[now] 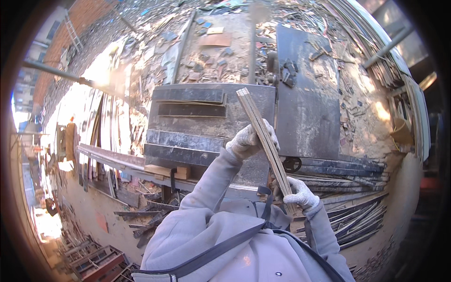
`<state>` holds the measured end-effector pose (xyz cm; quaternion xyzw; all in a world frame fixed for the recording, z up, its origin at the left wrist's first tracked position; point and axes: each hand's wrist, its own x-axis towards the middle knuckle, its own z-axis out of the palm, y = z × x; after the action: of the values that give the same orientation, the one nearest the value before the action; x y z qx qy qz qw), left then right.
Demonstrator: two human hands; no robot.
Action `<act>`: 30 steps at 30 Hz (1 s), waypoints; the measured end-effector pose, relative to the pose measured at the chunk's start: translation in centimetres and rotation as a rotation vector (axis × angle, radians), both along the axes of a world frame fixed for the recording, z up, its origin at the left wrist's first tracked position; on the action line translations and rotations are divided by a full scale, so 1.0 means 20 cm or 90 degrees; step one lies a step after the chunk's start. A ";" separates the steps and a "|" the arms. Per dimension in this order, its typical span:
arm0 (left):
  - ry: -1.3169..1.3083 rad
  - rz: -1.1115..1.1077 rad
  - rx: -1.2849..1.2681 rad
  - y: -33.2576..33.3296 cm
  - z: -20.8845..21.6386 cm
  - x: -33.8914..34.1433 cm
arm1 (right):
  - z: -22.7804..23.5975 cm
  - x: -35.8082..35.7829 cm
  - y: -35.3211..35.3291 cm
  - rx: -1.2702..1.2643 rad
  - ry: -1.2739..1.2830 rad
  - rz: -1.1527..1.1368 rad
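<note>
A narrow stack of a few long wooden strips (252, 113), pale at the cut far end, slants across in front of me. My left hand (248, 142), in a whitish work glove, is closed around its middle. My right hand (301, 194), gloved too, grips the near end close to my body. Below the strips is a dusty dark worktable (249, 164). Flat dark boards (190, 96) lie on its far left part, and longer dark planks (183, 154) lie along its near left part.
Right of the table is a dark metal panel (307, 122) with scraps on it. A black handwheel (292, 164) sits at the table's near right corner. Piled dark strips (352, 221) lie to the right. Wood offcuts (206, 61) litter the far ground. A long beam (112, 157) extends left.
</note>
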<state>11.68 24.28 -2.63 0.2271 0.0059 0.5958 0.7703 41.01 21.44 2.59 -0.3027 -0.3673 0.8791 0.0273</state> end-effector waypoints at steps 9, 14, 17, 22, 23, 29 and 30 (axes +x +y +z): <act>0.075 0.214 -0.237 -0.24 0.13 -0.12 | 0.05 -0.19 -0.04 0.503 -0.256 0.011; 0.042 0.241 -0.351 -0.19 0.09 0.10 | 0.01 -0.14 -0.14 0.657 -0.385 -0.058; 0.080 0.260 -0.435 -0.09 0.07 0.21 | 0.00 -0.11 -0.19 0.660 -0.462 -0.069; 0.065 0.159 -0.452 0.03 0.06 0.37 | -0.05 -0.03 -0.25 0.725 -0.555 -0.110; 0.078 0.141 -0.443 0.05 0.05 0.40 | -0.06 -0.01 -0.26 0.753 -0.569 -0.128; 0.102 0.077 -0.501 0.18 -0.04 0.54 | -0.02 0.05 -0.17 0.607 -0.661 -0.073; 0.095 0.063 -0.503 0.20 -0.06 0.55 | -0.04 0.07 -0.16 0.598 -0.669 -0.065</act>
<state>22.64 28.29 -3.90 -0.0446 0.3016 0.5659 0.7660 42.49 18.23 1.84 -0.6604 -0.6574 0.3627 0.0154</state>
